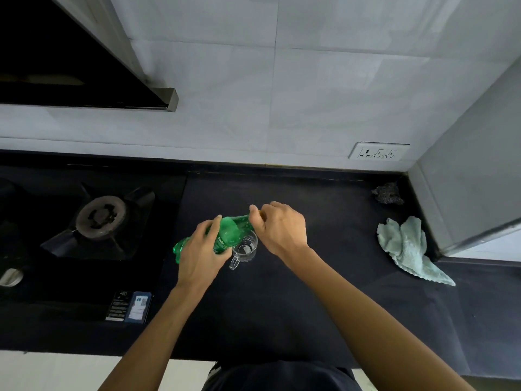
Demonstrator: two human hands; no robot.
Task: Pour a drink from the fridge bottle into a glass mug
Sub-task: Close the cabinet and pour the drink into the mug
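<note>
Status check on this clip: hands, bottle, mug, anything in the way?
Left hand grips green bottle, tilted over the mug. Right hand on the cap end, cap hidden. Glass mug looks empty, upright on counter. Nothing obstructing.

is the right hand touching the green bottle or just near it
Touching. In the head view the right hand closes its fingers round the cap end of the green bottle, which is held tilted above the glass mug.

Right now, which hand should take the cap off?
Right. The right hand is already at the green bottle's cap end above the glass mug; the left hand grips its body.
</note>
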